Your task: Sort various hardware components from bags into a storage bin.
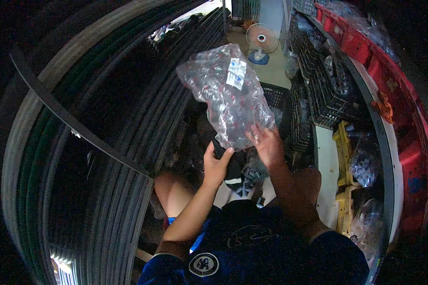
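Note:
I hold up a clear plastic bag (228,95) full of small grey and red fittings, with a white label near its top. My left hand (216,166) grips the bag's lower edge from below. My right hand (267,145) supports the lower right corner, fingers spread against the plastic. Under the bag, between my knees, lies a heap of dark and grey pipe fittings (249,175).
Long dark pipes (109,156) are stacked along my left. Black crates (323,95) of fittings line the right, with red bins (361,45) on a shelf above and yellow trays (345,166) with bagged parts below. A standing fan (261,40) is far ahead on the floor.

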`<state>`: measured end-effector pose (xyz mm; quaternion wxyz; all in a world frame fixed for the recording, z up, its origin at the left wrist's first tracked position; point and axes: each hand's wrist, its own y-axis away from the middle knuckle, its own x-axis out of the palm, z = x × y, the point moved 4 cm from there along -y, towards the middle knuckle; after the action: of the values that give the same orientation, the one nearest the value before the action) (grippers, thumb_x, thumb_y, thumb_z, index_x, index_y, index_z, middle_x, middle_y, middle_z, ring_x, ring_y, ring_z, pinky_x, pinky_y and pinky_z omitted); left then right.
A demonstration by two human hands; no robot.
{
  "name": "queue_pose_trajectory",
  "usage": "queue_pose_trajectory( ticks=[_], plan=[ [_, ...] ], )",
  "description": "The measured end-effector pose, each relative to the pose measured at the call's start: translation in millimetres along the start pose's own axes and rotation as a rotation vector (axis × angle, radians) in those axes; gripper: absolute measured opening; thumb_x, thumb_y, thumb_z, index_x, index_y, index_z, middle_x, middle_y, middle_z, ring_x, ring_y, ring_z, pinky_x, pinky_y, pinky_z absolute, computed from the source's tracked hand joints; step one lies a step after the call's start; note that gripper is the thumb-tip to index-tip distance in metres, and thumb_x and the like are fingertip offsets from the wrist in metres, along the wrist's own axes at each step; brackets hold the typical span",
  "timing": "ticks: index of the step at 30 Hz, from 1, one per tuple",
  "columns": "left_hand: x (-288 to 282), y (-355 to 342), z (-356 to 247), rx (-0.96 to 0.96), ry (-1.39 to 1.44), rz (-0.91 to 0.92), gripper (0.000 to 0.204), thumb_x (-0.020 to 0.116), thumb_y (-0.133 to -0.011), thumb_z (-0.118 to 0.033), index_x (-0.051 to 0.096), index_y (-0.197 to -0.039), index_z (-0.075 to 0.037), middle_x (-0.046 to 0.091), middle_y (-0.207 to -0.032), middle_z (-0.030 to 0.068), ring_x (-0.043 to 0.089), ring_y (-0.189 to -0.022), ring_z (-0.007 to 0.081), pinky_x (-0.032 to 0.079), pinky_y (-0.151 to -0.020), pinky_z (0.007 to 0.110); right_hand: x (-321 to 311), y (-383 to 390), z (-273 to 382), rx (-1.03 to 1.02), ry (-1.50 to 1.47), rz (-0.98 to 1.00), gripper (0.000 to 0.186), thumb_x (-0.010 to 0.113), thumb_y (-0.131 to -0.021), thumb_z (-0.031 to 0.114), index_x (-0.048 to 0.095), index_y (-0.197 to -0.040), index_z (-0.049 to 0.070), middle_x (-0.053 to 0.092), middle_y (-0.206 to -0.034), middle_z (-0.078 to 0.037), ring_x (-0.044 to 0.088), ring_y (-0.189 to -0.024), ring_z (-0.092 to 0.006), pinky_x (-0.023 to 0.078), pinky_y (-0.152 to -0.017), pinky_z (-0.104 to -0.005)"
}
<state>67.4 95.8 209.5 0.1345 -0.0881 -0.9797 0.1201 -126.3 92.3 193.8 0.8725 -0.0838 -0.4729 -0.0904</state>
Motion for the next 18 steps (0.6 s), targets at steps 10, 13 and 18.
queue_pose_trajectory(
  ticks=[10, 13, 18],
  plan=[
    [-21, -21, -45, 0.170, 0.020, 0.035, 0.030, 0.068, -0.086, -0.006, 0.058, -0.113, 0.001, 0.064, -0.103, 0.0023, 0.058, -0.095, 0.0111, 0.044, -0.089, 0.027, -4, -2, 13, 0.075, 0.231, -0.048, 0.035, 0.044, -0.101, 0.033, 0.044, -0.127, 0.009, 0.053, -0.122, -0.012, 0.055, -0.111, -0.0289, 0.046, -0.094, -0.0495],
    [-24, -25, -60, 0.214, 0.078, 0.000, 0.024, 0.063, -0.089, -0.010, 0.058, -0.111, 0.000, 0.062, -0.102, 0.0028, 0.056, -0.097, 0.0117, 0.043, -0.090, 0.027, 6, -2, 22, -0.042, 0.267, 0.078, 0.034, 0.045, -0.101, 0.033, 0.049, -0.121, 0.006, 0.056, -0.120, -0.012, 0.056, -0.106, -0.0257, 0.047, -0.092, -0.0445],
    [-24, -25, -75, 0.229, 0.020, -0.029, 0.022, 0.058, -0.094, -0.014, 0.060, -0.109, 0.001, 0.061, -0.101, 0.0014, 0.052, -0.093, 0.0090, 0.043, -0.084, 0.027, 13, 2, 30, -0.175, 0.480, 0.044, 0.027, 0.050, -0.099, 0.024, 0.052, -0.111, 0.000, 0.060, -0.105, -0.012, 0.063, -0.088, -0.0223, 0.055, -0.082, -0.0373]
  ],
)
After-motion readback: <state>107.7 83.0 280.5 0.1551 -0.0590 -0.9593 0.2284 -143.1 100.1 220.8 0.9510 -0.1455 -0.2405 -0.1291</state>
